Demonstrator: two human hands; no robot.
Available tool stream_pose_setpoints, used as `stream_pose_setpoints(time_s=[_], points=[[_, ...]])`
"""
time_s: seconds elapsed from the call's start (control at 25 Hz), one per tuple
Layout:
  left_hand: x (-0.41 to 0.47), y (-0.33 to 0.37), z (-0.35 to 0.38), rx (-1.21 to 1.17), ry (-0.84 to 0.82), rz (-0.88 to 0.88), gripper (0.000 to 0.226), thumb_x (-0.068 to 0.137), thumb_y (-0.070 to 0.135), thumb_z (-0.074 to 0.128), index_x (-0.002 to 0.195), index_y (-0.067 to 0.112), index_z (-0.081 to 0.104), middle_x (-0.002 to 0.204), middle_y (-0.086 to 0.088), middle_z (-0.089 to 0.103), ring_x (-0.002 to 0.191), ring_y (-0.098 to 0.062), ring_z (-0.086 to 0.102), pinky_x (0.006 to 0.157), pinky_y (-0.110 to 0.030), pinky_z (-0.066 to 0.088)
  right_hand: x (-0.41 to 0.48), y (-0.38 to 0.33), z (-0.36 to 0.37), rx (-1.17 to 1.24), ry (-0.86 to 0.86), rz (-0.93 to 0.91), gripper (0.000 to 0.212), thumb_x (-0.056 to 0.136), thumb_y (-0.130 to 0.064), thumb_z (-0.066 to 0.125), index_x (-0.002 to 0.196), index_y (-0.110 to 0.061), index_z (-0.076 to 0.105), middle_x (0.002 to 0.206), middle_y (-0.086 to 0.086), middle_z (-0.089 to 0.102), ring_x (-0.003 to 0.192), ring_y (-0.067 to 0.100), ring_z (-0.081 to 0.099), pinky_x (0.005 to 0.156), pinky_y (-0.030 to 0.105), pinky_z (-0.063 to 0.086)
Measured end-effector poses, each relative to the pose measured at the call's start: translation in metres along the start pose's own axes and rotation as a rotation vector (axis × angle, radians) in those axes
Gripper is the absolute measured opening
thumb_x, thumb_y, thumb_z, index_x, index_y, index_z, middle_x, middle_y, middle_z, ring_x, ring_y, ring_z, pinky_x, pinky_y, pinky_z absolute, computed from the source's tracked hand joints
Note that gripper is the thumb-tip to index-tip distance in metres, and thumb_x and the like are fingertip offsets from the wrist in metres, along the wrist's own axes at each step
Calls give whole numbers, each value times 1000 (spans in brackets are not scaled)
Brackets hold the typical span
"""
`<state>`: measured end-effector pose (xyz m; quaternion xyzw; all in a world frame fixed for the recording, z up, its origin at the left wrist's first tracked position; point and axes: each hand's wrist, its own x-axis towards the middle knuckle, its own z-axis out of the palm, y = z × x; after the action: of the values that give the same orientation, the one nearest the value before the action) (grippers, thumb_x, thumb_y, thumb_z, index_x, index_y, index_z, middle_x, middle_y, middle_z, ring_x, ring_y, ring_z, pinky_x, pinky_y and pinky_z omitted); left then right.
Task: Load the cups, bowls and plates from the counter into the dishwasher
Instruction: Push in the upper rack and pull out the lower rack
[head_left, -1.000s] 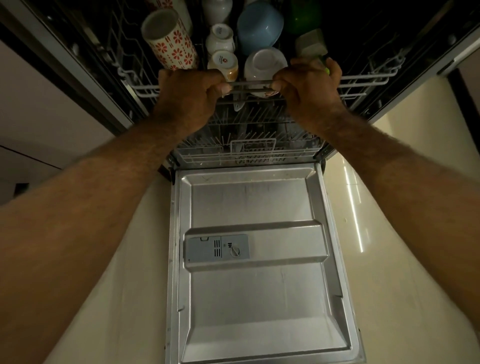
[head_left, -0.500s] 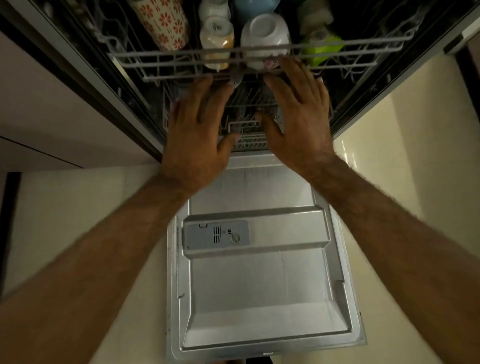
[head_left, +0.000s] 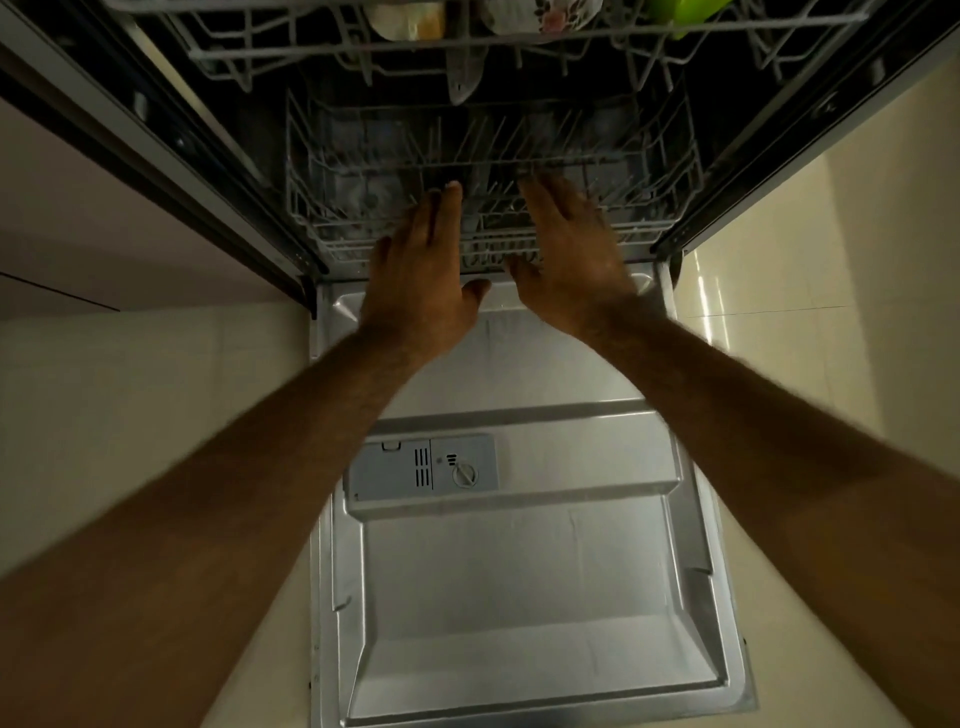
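Both arms extend forward, forearms converging. Left hand (head_left: 422, 270) and right hand (head_left: 569, 260) lie palm-down, side by side and apart, fingers straight and together, thumbs angled inward, holding nothing.

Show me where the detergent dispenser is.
In the head view, the grey detergent dispenser sits left of centre on the open door, below the lower rack.

2 bare, hairy forearms (head_left: 249, 499); left hand (head_left: 422, 270) and right hand (head_left: 569, 257) bare, both slightly blurred.
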<state>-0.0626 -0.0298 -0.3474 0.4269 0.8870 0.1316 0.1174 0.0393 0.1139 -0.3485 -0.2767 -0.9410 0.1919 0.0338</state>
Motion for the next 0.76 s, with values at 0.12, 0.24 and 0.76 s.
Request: stream_pose_setpoints(time_s=[0.12,0.24,0.76], points=[[33,0,13,27,-97,-64,106,87,44,74,163,15,5,168,-13,19,153,-33,22,120,-59,26,24,3,7,-61,-134,36,97,82,-34,76,158,-18,19,163,6,27,152,28,20,121,56,23],[51,-5,18,24,-170,-80,97,87,39,75,161,20,15,164,-11,27,150,-35,27,117,-61,29,36,5,8,-123,-151,24,88,81,-33,77,154,-19,30,157,6,36,147,29,29,120,52,27],[-87,15,27,-147,-287,-35,80,92,33,72,155,12,27,164,-12,28,149,-29,31,119,-46,35,-97,-20,7,-98,-208,120,57,91,-35,67,141,-15,51,141,7,52,133,27,44,112,40,40]])
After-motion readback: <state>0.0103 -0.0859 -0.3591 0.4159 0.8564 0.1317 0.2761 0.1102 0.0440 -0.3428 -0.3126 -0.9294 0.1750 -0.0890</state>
